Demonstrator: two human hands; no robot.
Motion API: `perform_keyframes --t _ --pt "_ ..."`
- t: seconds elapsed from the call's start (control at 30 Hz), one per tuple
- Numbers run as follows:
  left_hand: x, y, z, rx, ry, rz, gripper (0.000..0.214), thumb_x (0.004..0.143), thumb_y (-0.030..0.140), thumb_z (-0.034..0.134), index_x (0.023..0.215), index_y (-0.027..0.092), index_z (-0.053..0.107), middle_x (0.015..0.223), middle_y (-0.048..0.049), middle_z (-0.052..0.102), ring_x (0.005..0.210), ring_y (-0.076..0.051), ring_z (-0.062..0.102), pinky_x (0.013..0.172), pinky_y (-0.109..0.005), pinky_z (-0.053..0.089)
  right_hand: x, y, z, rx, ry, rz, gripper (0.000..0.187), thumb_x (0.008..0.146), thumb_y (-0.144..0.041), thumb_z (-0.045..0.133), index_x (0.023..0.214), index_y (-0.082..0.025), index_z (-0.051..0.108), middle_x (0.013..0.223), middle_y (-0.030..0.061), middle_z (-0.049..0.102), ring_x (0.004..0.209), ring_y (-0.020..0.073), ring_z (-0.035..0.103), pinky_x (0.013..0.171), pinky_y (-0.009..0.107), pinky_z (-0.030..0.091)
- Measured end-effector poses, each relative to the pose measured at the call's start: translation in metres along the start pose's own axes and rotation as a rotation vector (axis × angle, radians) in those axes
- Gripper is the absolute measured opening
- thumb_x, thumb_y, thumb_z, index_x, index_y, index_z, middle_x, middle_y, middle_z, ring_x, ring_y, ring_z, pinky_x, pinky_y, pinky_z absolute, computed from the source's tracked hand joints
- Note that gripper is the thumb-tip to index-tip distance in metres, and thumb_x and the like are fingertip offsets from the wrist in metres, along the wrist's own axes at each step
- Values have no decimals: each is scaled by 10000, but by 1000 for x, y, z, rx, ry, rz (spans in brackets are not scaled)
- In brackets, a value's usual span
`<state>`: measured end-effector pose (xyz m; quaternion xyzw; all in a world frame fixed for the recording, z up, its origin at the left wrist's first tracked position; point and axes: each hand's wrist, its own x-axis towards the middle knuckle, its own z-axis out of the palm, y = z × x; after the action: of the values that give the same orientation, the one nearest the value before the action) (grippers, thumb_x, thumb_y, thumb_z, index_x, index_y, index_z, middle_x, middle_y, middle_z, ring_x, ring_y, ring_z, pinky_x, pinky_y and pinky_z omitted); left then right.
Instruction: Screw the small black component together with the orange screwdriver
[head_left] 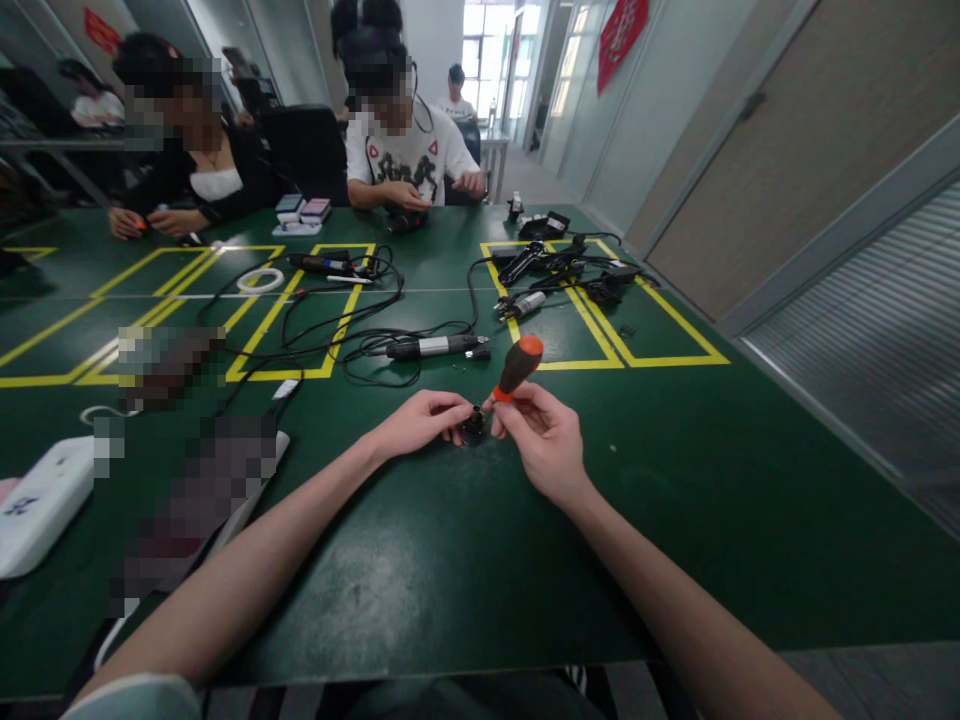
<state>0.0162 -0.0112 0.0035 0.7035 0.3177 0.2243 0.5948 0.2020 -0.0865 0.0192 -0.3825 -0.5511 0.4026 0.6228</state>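
Observation:
A small dark round part (472, 428) stands on the green table between my two hands. My left hand (429, 420) is closed on it from the left, thumb and fingers at its side. In my right hand (546, 436) is a screwdriver (519, 368) with an orange and dark handle, pinched near the lower end of the grip. The handle tilts up and to the right. I cannot make out the screwdriver's shaft or tip, which is hidden near the fingers beside the dark part.
Beyond my hands lies a grey and black electric tool (436, 347) with a coiled cable. Black tools and cords (570, 265) are heaped at the back right. A white case (46, 505) lies at the left. Two people sit across the green table (712, 520).

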Motion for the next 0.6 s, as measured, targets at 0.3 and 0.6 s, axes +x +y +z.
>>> perform_keyframes --t 0.3,0.6 --pt "0 1 0 17 1 5 539 879 650 645 934 116 694 740 -24 679 625 -115 628 594 -224 461 -2 3 2 38 27 4 244 861 -394 787 965 -227 642 814 -1 718 629 117 638 615 269 583" --pt "0 0 -1 19 2 1 550 877 664 644 929 118 692 747 -27 682 626 -116 624 597 -227 464 1 0 1 1 13 11 223 861 -421 772 860 -217 683 700 -17 665 585 127 628 580 278 570"
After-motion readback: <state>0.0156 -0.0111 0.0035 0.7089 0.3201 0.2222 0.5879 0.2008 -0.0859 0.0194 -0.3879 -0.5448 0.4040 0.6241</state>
